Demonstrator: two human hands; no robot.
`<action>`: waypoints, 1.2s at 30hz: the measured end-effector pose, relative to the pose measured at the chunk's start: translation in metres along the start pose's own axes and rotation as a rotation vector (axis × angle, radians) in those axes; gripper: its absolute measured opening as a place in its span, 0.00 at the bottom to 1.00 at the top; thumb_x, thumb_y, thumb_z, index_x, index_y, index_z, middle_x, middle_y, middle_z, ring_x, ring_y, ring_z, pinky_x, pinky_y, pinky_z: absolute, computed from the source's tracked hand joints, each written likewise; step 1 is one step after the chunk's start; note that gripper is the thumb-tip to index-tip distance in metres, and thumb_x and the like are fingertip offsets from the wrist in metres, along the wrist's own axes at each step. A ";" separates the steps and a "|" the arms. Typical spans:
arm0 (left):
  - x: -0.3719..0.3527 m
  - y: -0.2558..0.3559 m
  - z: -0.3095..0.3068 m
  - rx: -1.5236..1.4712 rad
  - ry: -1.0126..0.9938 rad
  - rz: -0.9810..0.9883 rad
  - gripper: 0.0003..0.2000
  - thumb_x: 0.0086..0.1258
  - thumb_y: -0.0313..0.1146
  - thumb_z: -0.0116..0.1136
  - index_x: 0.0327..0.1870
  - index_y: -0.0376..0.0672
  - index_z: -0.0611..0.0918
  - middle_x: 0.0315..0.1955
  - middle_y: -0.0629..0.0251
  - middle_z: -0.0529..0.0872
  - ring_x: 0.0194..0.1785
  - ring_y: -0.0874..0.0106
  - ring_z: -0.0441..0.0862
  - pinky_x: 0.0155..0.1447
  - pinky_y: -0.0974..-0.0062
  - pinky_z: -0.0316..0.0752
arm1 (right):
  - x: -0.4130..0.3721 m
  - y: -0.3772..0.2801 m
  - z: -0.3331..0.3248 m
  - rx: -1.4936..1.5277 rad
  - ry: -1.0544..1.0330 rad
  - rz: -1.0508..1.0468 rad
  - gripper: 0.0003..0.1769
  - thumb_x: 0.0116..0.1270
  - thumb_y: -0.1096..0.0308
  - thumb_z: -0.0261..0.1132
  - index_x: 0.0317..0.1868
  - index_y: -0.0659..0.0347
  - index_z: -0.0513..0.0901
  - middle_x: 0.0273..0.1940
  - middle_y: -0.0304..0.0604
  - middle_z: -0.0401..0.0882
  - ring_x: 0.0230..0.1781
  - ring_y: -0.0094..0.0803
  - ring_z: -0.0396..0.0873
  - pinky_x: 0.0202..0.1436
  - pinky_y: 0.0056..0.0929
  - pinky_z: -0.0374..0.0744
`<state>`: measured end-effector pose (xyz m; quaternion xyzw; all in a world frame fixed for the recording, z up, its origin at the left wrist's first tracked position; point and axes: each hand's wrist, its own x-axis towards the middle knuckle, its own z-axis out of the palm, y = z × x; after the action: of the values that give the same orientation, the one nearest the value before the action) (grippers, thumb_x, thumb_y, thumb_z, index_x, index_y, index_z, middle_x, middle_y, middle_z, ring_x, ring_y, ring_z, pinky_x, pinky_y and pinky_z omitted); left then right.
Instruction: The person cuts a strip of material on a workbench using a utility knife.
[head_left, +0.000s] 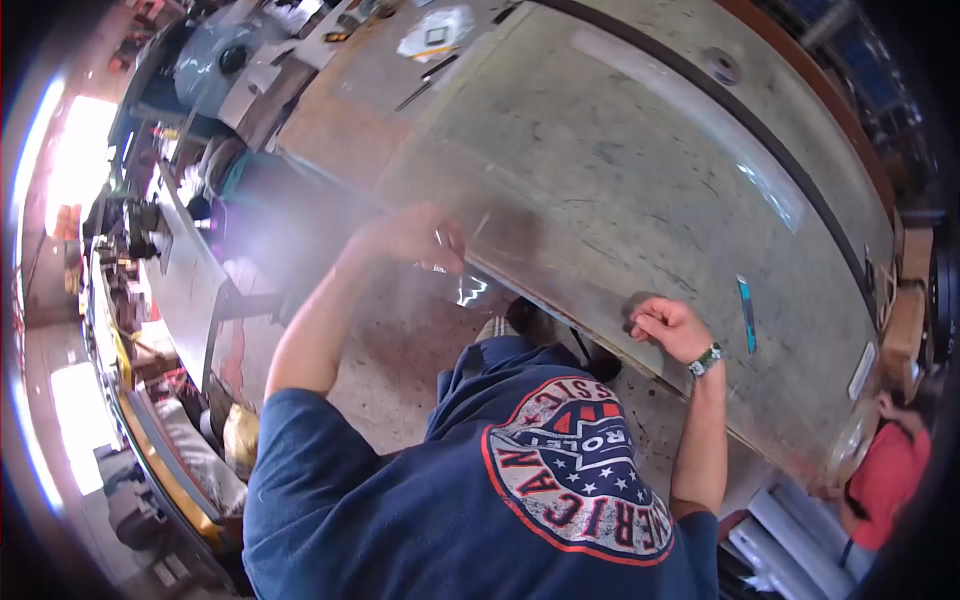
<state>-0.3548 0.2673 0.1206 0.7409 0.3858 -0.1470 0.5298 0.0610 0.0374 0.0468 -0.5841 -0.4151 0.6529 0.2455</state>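
My left hand [420, 238], partly blurred by haze or glare, is raised near the table's front edge with its fingers pinched. A clear, shiny piece [470, 290], like plastic film, catches light just below those fingers and seems to hang from them. My right hand [670, 328], with a watch [705, 359] on its wrist, is at the edge of the worktable [560, 150]. Its fingers are curled together, and anything between them is hidden. To the right of it, a teal utility knife [747, 315] lies on the tabletop.
A roll of tape [722, 66] and a long dark strip [700, 85] lie across the far side. Pen-like tools [440, 68] and a white packet [436, 34] are at the far left. A person in a red shirt [890, 470] is at the right, near large rolls [795, 540].
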 end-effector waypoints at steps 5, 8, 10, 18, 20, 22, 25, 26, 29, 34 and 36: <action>-0.007 -0.069 -0.069 0.094 0.125 0.025 0.08 0.63 0.31 0.75 0.39 0.38 0.91 0.32 0.63 0.93 0.35 0.74 0.88 0.39 0.73 0.81 | 0.013 0.017 0.002 -0.116 0.094 0.038 0.11 0.77 0.67 0.65 0.50 0.67 0.88 0.37 0.37 0.89 0.38 0.22 0.85 0.47 0.24 0.82; -0.001 -0.103 -0.092 0.150 0.246 -0.030 0.08 0.63 0.32 0.75 0.39 0.39 0.91 0.32 0.63 0.93 0.37 0.73 0.88 0.41 0.71 0.81 | 0.013 0.009 0.014 -0.014 0.128 0.140 0.11 0.77 0.69 0.64 0.51 0.69 0.86 0.36 0.38 0.88 0.35 0.24 0.85 0.45 0.26 0.83; 0.011 -0.128 -0.101 0.127 0.306 -0.119 0.08 0.64 0.32 0.74 0.39 0.40 0.91 0.33 0.63 0.92 0.40 0.72 0.89 0.45 0.69 0.82 | 0.017 0.028 0.009 0.033 0.119 0.143 0.11 0.77 0.70 0.65 0.51 0.70 0.86 0.36 0.39 0.88 0.34 0.25 0.85 0.43 0.26 0.83; 0.033 -0.172 -0.087 0.043 0.640 0.073 0.13 0.59 0.31 0.76 0.44 0.39 0.88 0.35 0.64 0.91 0.42 0.73 0.87 0.48 0.70 0.81 | 0.000 0.043 -0.015 -0.059 0.220 0.244 0.05 0.75 0.73 0.67 0.44 0.68 0.87 0.33 0.38 0.87 0.31 0.24 0.84 0.38 0.25 0.83; 0.035 -0.173 -0.080 -0.043 0.747 0.070 0.16 0.58 0.31 0.77 0.46 0.40 0.87 0.37 0.63 0.90 0.43 0.71 0.87 0.49 0.69 0.81 | -0.011 0.051 -0.021 0.009 0.227 0.245 0.05 0.74 0.75 0.67 0.45 0.69 0.86 0.33 0.40 0.88 0.30 0.26 0.85 0.38 0.25 0.83; 0.033 -0.162 -0.068 -0.124 0.832 -0.024 0.19 0.57 0.33 0.78 0.49 0.41 0.87 0.40 0.59 0.91 0.45 0.66 0.90 0.52 0.66 0.83 | -0.020 0.046 -0.023 -0.012 0.227 0.294 0.05 0.73 0.77 0.67 0.45 0.71 0.86 0.33 0.42 0.88 0.31 0.27 0.85 0.38 0.26 0.83; 0.037 -0.157 -0.046 -0.111 1.118 -0.085 0.21 0.56 0.33 0.82 0.49 0.37 0.85 0.35 0.67 0.86 0.38 0.77 0.80 0.48 0.74 0.80 | -0.028 0.049 -0.028 -0.007 0.231 0.308 0.06 0.73 0.78 0.68 0.46 0.72 0.87 0.33 0.42 0.88 0.32 0.27 0.85 0.39 0.28 0.83; 0.038 -0.159 -0.042 -0.155 1.140 -0.069 0.22 0.56 0.33 0.82 0.49 0.37 0.85 0.36 0.67 0.86 0.38 0.77 0.81 0.48 0.74 0.80 | -0.029 0.050 -0.031 -0.016 0.229 0.310 0.06 0.73 0.77 0.68 0.46 0.73 0.87 0.33 0.43 0.88 0.32 0.28 0.86 0.39 0.28 0.83; 0.046 -0.169 -0.031 -0.247 1.191 -0.037 0.23 0.57 0.35 0.83 0.50 0.35 0.86 0.38 0.65 0.88 0.40 0.76 0.83 0.48 0.74 0.81 | -0.033 0.054 -0.036 -0.038 0.232 0.332 0.07 0.73 0.76 0.69 0.47 0.73 0.87 0.34 0.43 0.89 0.33 0.28 0.87 0.40 0.28 0.84; 0.050 -0.174 -0.025 -0.277 1.227 -0.043 0.22 0.58 0.34 0.82 0.51 0.34 0.89 0.41 0.62 0.90 0.44 0.74 0.86 0.50 0.74 0.82 | -0.037 0.059 -0.041 0.000 0.206 0.374 0.08 0.73 0.75 0.70 0.47 0.72 0.87 0.35 0.44 0.90 0.34 0.29 0.88 0.41 0.28 0.86; 0.049 -0.171 -0.026 -0.269 1.231 -0.044 0.20 0.59 0.34 0.82 0.50 0.33 0.89 0.39 0.63 0.90 0.43 0.75 0.86 0.49 0.75 0.82 | -0.037 0.060 -0.041 0.000 0.194 0.385 0.08 0.73 0.74 0.70 0.46 0.71 0.87 0.35 0.44 0.90 0.33 0.30 0.88 0.41 0.29 0.86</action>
<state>-0.4518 0.3348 -0.0142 0.6084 0.6503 0.3455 0.2961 0.1182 -0.0136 0.0192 -0.7127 -0.2704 0.6283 0.1552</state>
